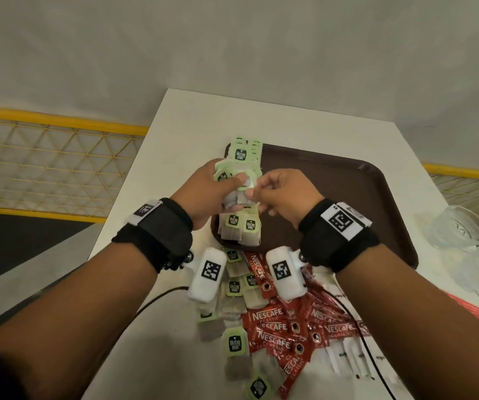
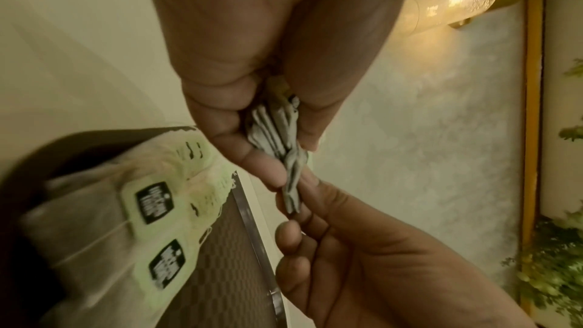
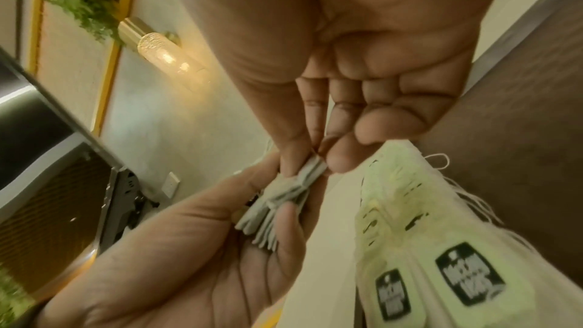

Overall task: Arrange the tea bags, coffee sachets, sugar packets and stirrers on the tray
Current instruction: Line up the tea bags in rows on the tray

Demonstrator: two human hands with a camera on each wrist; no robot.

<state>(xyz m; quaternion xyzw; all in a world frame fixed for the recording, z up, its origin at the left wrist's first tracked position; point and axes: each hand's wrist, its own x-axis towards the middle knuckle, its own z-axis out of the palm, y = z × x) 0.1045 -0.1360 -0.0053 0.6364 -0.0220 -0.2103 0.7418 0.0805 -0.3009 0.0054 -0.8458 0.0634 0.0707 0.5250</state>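
Just left of the frame's centre in the head view, the left hand (image 1: 203,194) is curled around a bundle of tea bags (image 1: 239,194), thumb on top and the other fingers underneath. The left wrist view shows the bags' folded edges packed between that thumb and the fingers (image 2: 249,158), sticking out past the fingertips. Meeting it from the right, the right hand (image 1: 283,197) pinches the bundle's free end; in the right wrist view the thumb and first fingers (image 3: 342,158) close on the grey edges, the remaining fingers curled in.

Both hands hover above the left edge of a brown tray (image 1: 348,197), which sits on a white worktop (image 1: 192,125). Under the hands, a row of tea bags with green tags (image 1: 242,226) already lies along that left side of the tray, running from the near rim toward the far one.

Lower centre, loose tea bags (image 1: 234,342) lie scattered on the worktop. To their right are red coffee sachets (image 1: 275,336), then white packets (image 1: 350,362). At the right edge stand clear glass cups (image 1: 457,232).
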